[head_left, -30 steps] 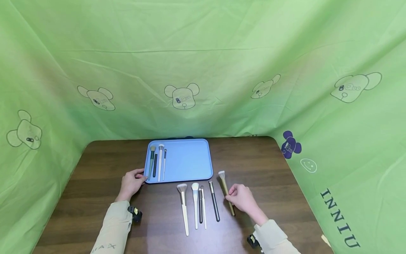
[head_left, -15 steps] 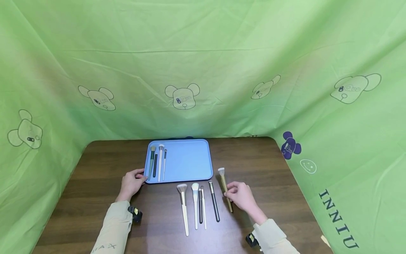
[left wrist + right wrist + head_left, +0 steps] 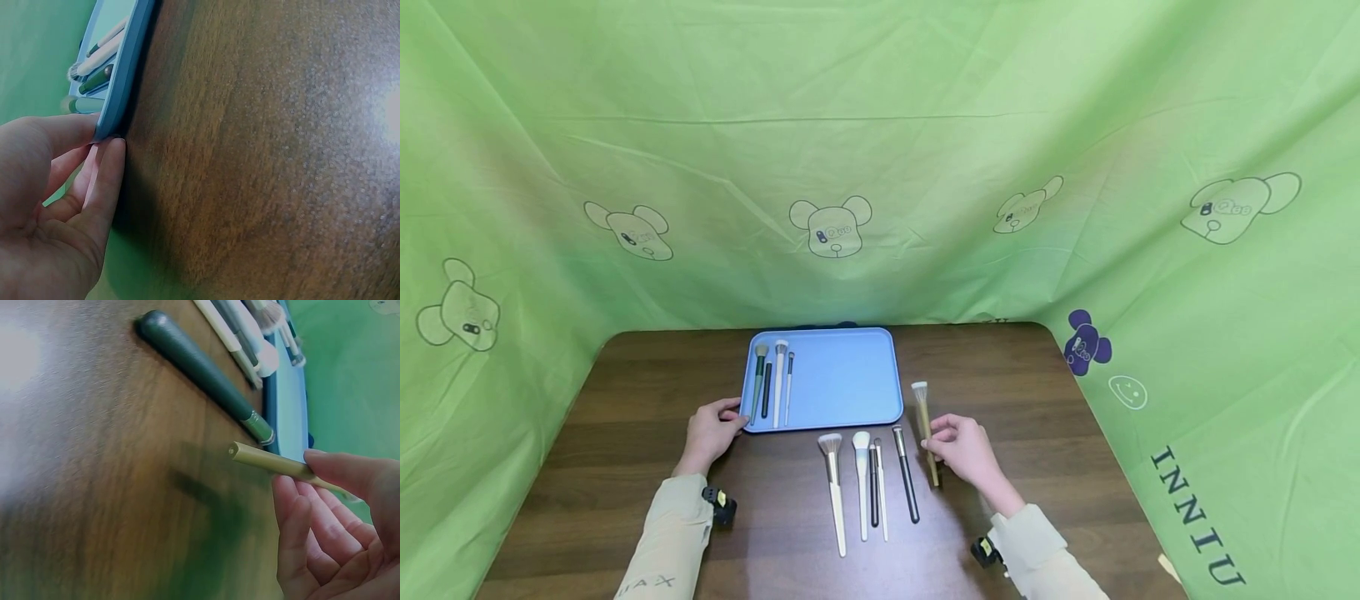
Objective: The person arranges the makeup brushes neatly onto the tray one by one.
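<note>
My right hand (image 3: 964, 448) pinches a gold-handled makeup brush (image 3: 922, 410) with white bristles between thumb and fingers. In the right wrist view the handle end of this brush (image 3: 265, 460) hangs above the table, its shadow falling below. With thumb and fingers my left hand (image 3: 709, 435) grips the near left corner of the blue tray (image 3: 850, 379). Four-sided and shallow, the tray bears several makeup brushes along its left side, among them a green brush (image 3: 757, 387) and a white-handled brush (image 3: 778, 383). Closest to the held brush lies a black-handled brush (image 3: 907, 477) on the table.
In front of the tray, a fan-shaped brush (image 3: 834, 492), a white brush (image 3: 862, 483), a thin dark brush (image 3: 874, 487) and a thin white brush (image 3: 882, 492) lie on the brown wooden table (image 3: 625, 400). Green cloth (image 3: 730, 167) hangs around the table's back and sides.
My right hand has lifted the gold-handled brush and carried it a little left and toward the back. My left hand and the tray have stayed put.
</note>
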Tool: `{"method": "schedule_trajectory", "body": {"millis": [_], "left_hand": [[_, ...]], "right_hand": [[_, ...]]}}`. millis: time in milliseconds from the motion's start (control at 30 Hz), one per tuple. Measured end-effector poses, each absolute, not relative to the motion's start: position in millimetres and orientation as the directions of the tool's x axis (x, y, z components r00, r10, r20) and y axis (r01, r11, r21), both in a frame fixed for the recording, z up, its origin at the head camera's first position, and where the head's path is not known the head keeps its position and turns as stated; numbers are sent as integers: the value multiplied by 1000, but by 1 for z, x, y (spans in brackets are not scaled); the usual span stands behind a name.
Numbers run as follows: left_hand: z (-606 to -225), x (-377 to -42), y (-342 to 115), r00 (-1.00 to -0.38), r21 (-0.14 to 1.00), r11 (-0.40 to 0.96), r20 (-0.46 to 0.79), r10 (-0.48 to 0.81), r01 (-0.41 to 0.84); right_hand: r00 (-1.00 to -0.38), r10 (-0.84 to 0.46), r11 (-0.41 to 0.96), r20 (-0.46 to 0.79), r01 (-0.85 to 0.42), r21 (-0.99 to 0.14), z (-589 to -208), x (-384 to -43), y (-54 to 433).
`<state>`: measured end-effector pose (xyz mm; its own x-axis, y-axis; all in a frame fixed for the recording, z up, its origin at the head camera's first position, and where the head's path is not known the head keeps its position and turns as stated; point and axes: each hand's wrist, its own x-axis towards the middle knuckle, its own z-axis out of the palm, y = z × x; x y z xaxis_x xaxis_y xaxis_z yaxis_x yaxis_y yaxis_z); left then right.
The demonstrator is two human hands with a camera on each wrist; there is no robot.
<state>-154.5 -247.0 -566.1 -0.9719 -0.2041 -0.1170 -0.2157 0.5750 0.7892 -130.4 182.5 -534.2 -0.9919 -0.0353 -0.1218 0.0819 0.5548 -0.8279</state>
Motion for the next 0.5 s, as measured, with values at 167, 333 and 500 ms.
{"method": "schedule_trajectory", "body": {"millis": [167, 333, 500], "left_hand": [[-565, -154, -247, -972, 780, 588, -112, -205, -214], [-563, -154, -246, -971, 777, 590, -112, -211, -218], [-562, -154, -245, -971, 782, 583, -117, -210, -220]], "right_hand": [[-993, -39, 527, -116, 78, -847, -534, -135, 177], [-992, -36, 496, -120, 86, -864, -533, -140, 170], [-991, -30, 460, -131, 102, -882, -531, -145, 162]]}}
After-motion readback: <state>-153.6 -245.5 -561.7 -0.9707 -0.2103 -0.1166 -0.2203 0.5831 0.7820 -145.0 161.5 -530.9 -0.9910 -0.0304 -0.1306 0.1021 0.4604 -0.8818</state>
